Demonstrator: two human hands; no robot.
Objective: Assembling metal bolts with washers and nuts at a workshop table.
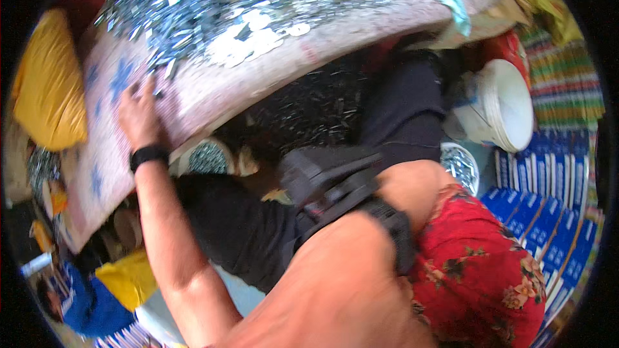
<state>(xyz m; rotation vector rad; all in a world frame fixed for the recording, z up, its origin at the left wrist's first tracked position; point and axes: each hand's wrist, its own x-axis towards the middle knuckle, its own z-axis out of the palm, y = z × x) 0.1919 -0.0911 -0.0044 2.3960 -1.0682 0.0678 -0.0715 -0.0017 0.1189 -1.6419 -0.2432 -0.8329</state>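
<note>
Shiny flat pieces [193,16] are heaped on a pale cloth [222,87] across the top of the frame, and some white round ones [248,38] are bunched at the near edge of the heap. The left hand [140,119] is laid on the cloth at the left of the frame, just beside the lower left edge of the heap. Its fingers are spread a little, and it cannot be told if a piece is touched by them. A black band [149,156] is worn on that wrist.

The right hand [332,290] is held up very close at the bottom middle. Its fingers are cut off by the edge, so its grip cannot be told. A black box [325,171] is strapped to the right wrist.

More small pieces are held in a bowl [182,161] left of the middle and in a white tub [476,177] at the right. A white bucket [487,106] is tipped above that tub. A yellow bag [48,87] is seen at the upper left, and red flowered cloth [474,277] is seen at the lower right
</note>
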